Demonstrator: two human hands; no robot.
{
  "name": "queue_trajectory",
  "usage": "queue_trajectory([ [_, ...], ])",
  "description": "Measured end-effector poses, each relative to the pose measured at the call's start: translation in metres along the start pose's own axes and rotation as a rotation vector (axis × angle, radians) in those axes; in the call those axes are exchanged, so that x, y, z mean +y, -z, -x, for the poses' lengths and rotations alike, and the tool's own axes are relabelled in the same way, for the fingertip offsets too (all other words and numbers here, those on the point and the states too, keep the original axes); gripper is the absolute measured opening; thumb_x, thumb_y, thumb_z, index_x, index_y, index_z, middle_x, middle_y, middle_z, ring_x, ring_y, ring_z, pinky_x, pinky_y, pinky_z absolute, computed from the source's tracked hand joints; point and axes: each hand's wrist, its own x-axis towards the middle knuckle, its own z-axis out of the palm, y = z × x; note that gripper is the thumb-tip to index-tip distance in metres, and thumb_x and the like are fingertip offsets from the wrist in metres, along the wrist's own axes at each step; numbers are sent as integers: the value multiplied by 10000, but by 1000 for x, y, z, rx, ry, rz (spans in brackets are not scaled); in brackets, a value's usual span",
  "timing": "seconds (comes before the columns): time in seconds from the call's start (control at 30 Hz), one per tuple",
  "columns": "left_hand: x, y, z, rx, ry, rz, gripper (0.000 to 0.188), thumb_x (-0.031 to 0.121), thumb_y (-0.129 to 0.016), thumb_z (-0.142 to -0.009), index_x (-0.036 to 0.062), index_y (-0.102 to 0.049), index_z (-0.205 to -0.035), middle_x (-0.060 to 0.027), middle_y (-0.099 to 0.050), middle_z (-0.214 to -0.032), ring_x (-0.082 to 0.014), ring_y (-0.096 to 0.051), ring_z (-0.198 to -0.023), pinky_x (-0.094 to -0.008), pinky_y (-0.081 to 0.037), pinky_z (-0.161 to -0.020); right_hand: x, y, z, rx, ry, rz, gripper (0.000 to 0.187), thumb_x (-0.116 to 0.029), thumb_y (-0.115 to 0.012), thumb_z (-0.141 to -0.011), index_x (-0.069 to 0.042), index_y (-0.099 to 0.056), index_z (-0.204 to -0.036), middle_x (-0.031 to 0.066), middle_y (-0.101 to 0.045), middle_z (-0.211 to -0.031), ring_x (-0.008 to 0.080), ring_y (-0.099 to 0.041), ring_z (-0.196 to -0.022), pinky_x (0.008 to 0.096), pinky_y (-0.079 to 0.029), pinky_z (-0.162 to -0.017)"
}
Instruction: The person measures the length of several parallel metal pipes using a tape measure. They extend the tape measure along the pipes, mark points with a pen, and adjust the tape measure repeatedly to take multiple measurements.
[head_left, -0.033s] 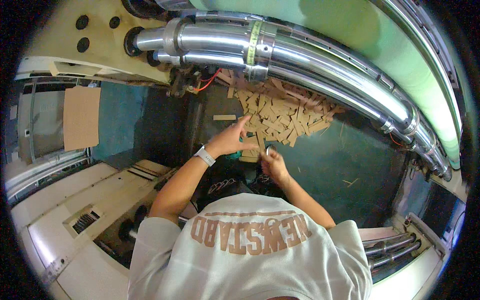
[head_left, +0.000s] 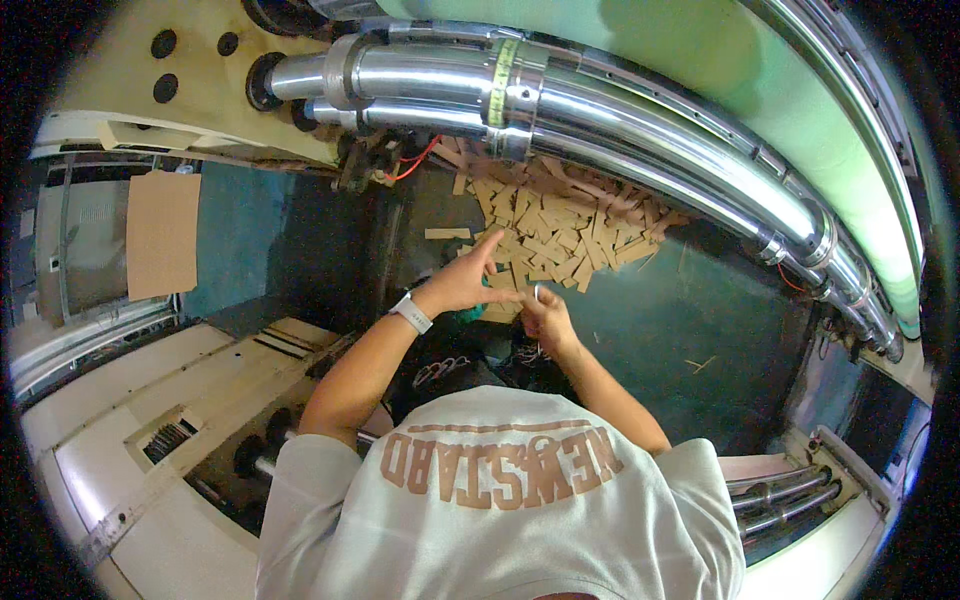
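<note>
My left hand (head_left: 468, 279), with a white-banded watch (head_left: 411, 313) on its wrist, is open, its index finger and thumb spread wide. The thumb reaches toward my right hand (head_left: 549, 322), which is closed in a pinch. A small pale, ring-like thing (head_left: 537, 292) stands up from the right fingers; its exact kind is too small to make out. Under the left hand shows a bit of teal material (head_left: 470, 314), mostly covered. Just beyond both hands lies a heap of flat brown cardboard strips (head_left: 560, 235) on the dark floor.
Shiny metal rollers (head_left: 430, 85) cross above the heap, below a large pale green cylinder (head_left: 680, 50). A red cable (head_left: 418, 160) hangs at the roller's left. One loose strip (head_left: 447, 234) lies apart. Cream machine panels (head_left: 150, 400) stand at left, near a brown board (head_left: 163, 235).
The ring-like thing in my right hand has turned and now looks thinner and whiter. The right hand has shifted slightly, closer to the left thumb. My left hand keeps its spread.
</note>
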Motion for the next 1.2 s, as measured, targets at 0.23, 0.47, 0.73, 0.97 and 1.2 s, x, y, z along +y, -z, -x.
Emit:
queue_trajectory([
  [0.23, 32, -11, -19, -78, -65, 40, 1139, 359, -775, -624, 92, 29, -1387, -144, -521, -949, -241, -521, -899, -358, -397, -851, -29, 8, 2, -264, 21, 128, 261, -173, -551, -846, -67, -516, -1081, -69, -354, -592, 39, -308, -484, 196, -232, -422],
  [0.47, 47, -4, -63, -353, -115, 72, 1133, 302, -778, -632, 132, 44, -1392, -157, -521, -1006, -232, -522, -925, -338, -400, -856, -46, 9, 2, -162, 160, -56, 297, -120, -615, -797, -93, -482, -1062, -57, -383, -643, 34, -316, -490, 188, -235, -433],
  [0.73, 53, -11, -80, -564, -75, -19, 1073, 423, -752, -635, 98, -68, -1394, -144, -521, -1000, -252, -509, -977, -366, -384, -864, -42, 53, 15, -8, 286, 52, 186, -106, -641, -780, -105, -484, -879, -83, -404, -668, 18, -328, -490, 176, -236, -419],
  [0.97, 31, 30, -80, -521, 59, -37, 688, 314, -721, -682, 90, -415, -1256, -69, -579, -975, -185, -542, -940, -377, -390, -876, -89, 177, 62, 367, 324, 61, 106, -166, -608, -793, -105, -539, -845, -46, -457, -619, 54, -380, -485, 196, -304, -423],
  [1.2, 39, 81, -83, -319, 36, -186, 179, 146, -630, -762, 25, -519, -835, -12, -523, -812, -115, -502, -773, -284, -410, -750, -157, 392, 56, 877, 667, -236, 168, -206, -597, -829, -116, -505, -721, -55, -382, -529, 63, -311, -420, 222, -235, -386],
])
